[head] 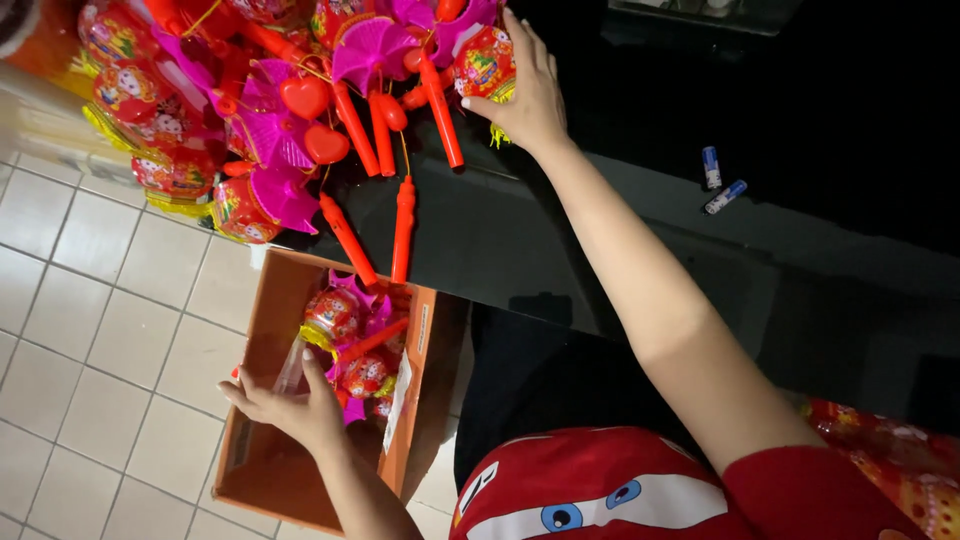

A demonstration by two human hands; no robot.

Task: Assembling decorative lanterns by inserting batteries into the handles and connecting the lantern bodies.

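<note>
Here, we log the scene from the hands outward
Left hand: our left hand (290, 405) reaches into the cardboard box (262, 470) on the floor, fingers curled around a clear plastic wrapper (291, 368); we judge it grasping that wrapper
Right hand: our right hand (525, 95) stretches up to the black tabletop (520, 240), fingers closed around a red printed lantern (484, 62) with a yellow fringe
Lantern location: held at the right edge of the heap, touching the neighbouring toys
Handling: we judge the lantern light, thin-walled and easily crushed; the fringe and string can snag on the heap
Grip point: we would take it by the rounded body with a spread, gentle grip, or by its stiff orange handle (440, 110)
Box contents: more red lanterns (333, 315) and pink folded fans lie inside, near the left hand
Heap: pink fan lanterns (372, 50), red hearts (305, 97) and orange sticks crowd the table's left end
Further out: two small batteries (718, 182) lie well apart on the table; tiled floor (100, 320) below
</note>
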